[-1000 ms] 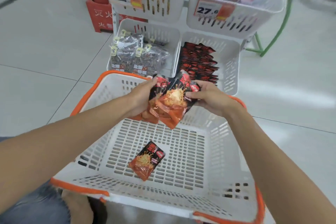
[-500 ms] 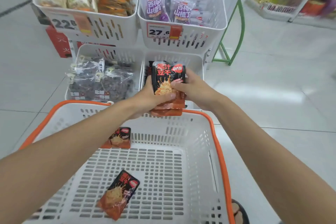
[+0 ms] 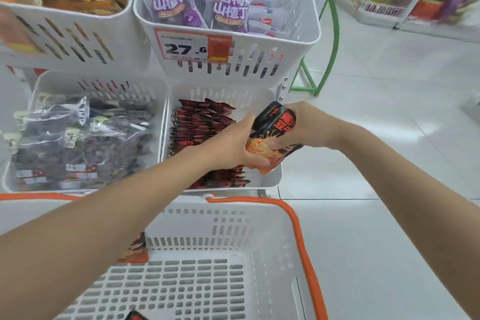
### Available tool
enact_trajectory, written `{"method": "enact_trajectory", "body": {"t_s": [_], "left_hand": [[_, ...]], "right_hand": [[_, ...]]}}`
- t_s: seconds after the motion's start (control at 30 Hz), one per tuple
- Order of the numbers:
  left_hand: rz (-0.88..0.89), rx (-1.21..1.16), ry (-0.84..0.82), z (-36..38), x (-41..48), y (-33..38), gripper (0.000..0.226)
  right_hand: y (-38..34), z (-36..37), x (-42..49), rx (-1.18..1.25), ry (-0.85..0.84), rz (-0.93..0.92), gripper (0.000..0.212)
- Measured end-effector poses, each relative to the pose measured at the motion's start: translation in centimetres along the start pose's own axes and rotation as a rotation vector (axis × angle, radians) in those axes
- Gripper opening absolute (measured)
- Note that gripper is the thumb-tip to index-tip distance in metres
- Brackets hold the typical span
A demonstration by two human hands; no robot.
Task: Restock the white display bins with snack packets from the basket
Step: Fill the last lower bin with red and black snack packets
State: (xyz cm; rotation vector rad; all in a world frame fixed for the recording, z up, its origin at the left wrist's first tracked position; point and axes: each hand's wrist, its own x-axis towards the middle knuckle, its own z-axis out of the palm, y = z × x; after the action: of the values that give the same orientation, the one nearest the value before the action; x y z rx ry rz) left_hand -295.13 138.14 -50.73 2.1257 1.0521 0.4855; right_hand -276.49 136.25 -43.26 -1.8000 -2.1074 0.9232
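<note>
Step in hand: placing. We hold a stack of packets (image 3: 272, 132) between both hands over the right side of the lower right bin (image 3: 275, 181). The left hand (image 3: 231, 145) curls round the stack's lower orange end. The right hand (image 3: 306, 122) clamps its upper black end. The stack is tilted and not yet down in the bin.

Judgement: the matching row of red-black packets (image 3: 197, 127) fills the left and middle of this bin, and a bare strip shows along its right wall. The next move likely calls for lowering the stack into that strip, edge-on like the row, then loosening both grips together so it does not fan out.

Counts:
- Hands: two, both on the stack.
- Held stack: several packets; exact number cannot be read.
- White bins in view: four. Besides the target there is the lower left bin (image 3: 39, 86) with clear dark bags, the upper right bin (image 3: 306, 41) with purple packets and one price tag (image 3: 187, 48), and the upper left bin (image 3: 124, 41) with orange packets, blurred.
- Basket (image 3: 298, 226): one, orange-rimmed, nearest us.
- Packets in the basket: two visible. One packet (image 3: 136, 249) sits half behind the left forearm, and a second packet (image 3: 135, 316) is cut by the bottom edge. More may be hidden.

Progress estimate: the basket is near empty, so this is late in the restock.
</note>
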Motion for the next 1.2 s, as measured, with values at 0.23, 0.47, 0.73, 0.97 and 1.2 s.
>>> {"method": "enact_trajectory", "body": {"t_s": [0.23, 0.47, 0.73, 0.97, 1.2], "left_hand": [[0.097, 0.889, -0.119, 2.1, -1.7, -8.2, 0.091], [0.201, 0.98, -0.064, 1.3, -2.0, -9.6, 0.08], [0.2, 1.024, -0.005, 1.4, -2.6, -9.9, 0.077], [0.2, 1.052, 0.024, 1.5, -2.7, -10.1, 0.076], [0.208, 1.036, 0.014, 1.5, -2.5, -10.4, 0.079]], "right_hand": [[3.6, 4.7, 0.1, -0.253, 0.056, 0.006, 0.03], [2.6, 5.0, -0.1, -0.634, 0.025, -0.145, 0.032], [3.1, 5.5, -1.1, -0.666, 0.002, -0.2, 0.026], [3.5, 7.8, 1.1, -0.819, -0.09, -0.219, 0.03], [3.5, 6.4, 2.3, -0.448, -0.31, -0.118, 0.038]]}}
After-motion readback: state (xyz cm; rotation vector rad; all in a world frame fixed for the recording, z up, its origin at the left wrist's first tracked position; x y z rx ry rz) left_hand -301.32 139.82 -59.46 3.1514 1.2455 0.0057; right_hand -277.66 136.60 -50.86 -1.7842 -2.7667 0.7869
